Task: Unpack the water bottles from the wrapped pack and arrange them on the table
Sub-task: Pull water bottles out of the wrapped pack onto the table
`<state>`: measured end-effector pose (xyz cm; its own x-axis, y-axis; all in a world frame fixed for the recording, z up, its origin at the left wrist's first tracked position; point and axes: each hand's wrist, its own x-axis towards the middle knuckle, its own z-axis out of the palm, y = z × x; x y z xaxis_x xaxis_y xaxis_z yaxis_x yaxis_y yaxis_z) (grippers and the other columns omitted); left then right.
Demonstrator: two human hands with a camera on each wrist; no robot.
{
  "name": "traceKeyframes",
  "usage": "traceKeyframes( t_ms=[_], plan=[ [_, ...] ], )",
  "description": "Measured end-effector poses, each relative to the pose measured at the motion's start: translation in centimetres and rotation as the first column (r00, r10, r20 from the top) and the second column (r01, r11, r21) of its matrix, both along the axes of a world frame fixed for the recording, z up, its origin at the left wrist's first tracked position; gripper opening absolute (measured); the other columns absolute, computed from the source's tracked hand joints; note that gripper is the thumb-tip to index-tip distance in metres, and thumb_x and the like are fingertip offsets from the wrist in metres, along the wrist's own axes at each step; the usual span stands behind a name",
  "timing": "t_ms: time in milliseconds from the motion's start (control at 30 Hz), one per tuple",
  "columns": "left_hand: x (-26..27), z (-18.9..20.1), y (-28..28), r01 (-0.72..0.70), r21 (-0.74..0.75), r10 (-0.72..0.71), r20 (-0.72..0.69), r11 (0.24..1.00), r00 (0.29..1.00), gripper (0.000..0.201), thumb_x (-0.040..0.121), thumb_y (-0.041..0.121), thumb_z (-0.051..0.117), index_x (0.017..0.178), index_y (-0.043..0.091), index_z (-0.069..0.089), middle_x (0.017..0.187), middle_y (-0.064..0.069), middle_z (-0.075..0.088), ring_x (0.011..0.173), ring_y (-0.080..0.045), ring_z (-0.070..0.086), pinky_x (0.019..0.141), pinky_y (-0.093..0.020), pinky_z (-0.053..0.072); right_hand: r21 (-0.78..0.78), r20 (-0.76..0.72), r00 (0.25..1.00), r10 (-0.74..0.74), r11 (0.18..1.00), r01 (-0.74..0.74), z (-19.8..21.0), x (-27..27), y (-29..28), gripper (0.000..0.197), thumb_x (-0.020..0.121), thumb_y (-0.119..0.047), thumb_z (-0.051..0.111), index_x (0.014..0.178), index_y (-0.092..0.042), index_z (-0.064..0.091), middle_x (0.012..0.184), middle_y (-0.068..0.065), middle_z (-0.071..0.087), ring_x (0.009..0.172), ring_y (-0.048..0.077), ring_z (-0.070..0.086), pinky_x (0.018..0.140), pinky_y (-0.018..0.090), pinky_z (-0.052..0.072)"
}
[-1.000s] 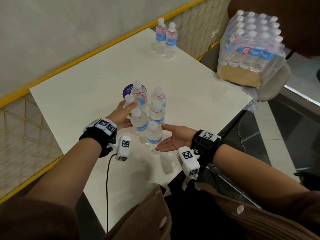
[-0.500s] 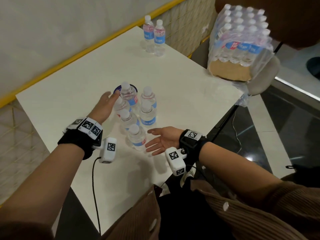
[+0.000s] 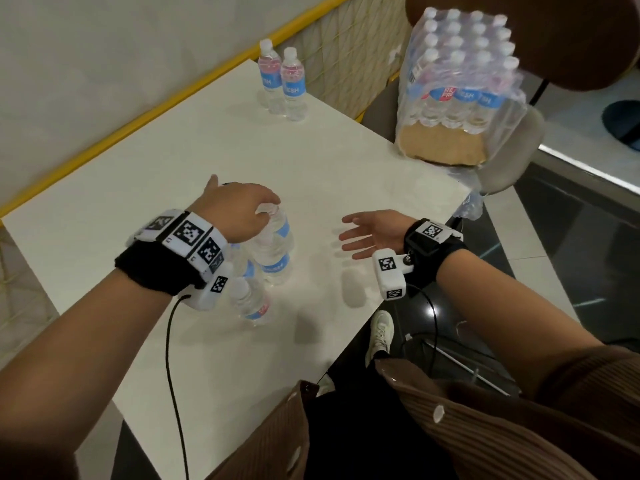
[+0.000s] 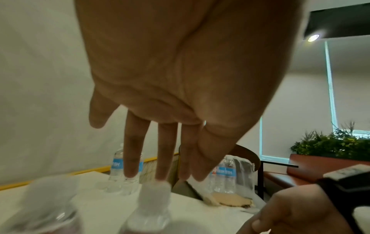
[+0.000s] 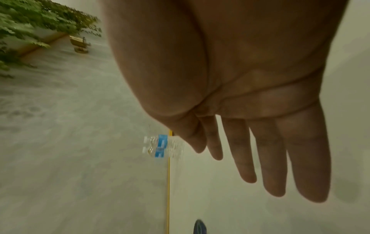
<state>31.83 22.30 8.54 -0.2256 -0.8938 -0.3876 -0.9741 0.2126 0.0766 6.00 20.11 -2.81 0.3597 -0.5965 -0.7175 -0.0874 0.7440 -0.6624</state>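
Observation:
Several small clear water bottles (image 3: 273,251) with blue labels stand bunched together near the front of the white table (image 3: 207,150). My left hand (image 3: 266,206) hovers over the bunch. The left wrist view shows the left hand (image 4: 160,174) with straight fingers just above one white cap (image 4: 154,190), holding nothing. My right hand (image 3: 349,233) is open, palm towards the bunch, and a short way to its right. The right hand (image 5: 250,174) is empty. The wrapped pack (image 3: 457,84) of bottles sits on a chair (image 3: 512,150) beyond the table's right edge.
Two more bottles (image 3: 284,84) stand side by side at the table's far corner, beside a yellow-railed mesh partition (image 3: 346,57). The table's right edge (image 3: 415,265) runs just under my right wrist. A black cable (image 3: 173,375) trails from my left wrist.
My left hand has come from the left side of the bunch to above its caps. My right hand has drawn away to the right, still open.

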Motion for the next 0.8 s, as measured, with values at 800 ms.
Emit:
traceKeyframes(
  t_ms=[800],
  plan=[
    [-30.7, -4.9, -23.1, 0.117, -0.146, -0.149, -0.229, 0.982, 0.962, 0.074, 0.087, 0.026, 0.056, 0.149, 0.014, 0.019, 0.159, -0.003, 0.006, 0.143, -0.034, 0.017, 0.114, -0.048, 0.027, -0.487, -0.275, 0.86, -0.429, 0.834, 0.26, 3.8, -20.5, -21.5, 0.048, 0.091, -0.004, 0.054, 0.136, -0.016, 0.044, 0.119, -0.007, 0.043, 0.108, 0.018, 0.052, 0.095, 0.039, 0.051]
  ],
)
